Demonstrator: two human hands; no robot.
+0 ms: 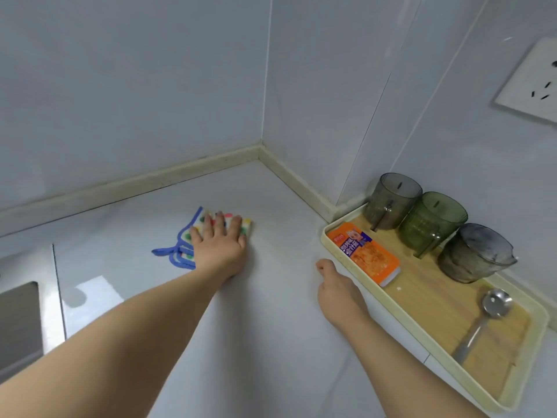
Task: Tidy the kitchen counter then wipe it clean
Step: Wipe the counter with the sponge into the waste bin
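Pale grey counter point(271, 327) fills the scene, meeting tiled walls in a corner beyond my fingertips. My left arm stretches long across it from the lower left, elbow straightened and wrist low. To the right of both my hands, a cream-rimmed tray point(434, 309) with a wood-look floor sits along the side wall. My left hand point(221, 245) lies flat, palm down, its straight, spread fingers pressing on a dotted cloth point(187, 236) with blue trim. The cloth is folded on the counter beneath my palm, its loops trailing out to the left of my wrist. My right hand point(334, 285) rests on the counter just beside the tray's near rim with my thumb forward. Its fingers are tucked out of sight, so I cannot tell whether they grip anything. Beyond that hand, three tinted cups point(431, 224) stand on the tray against the wall, an orange packet point(366, 254) lies nearest my thumb, and a metal spoon point(494, 303) lies farther right.
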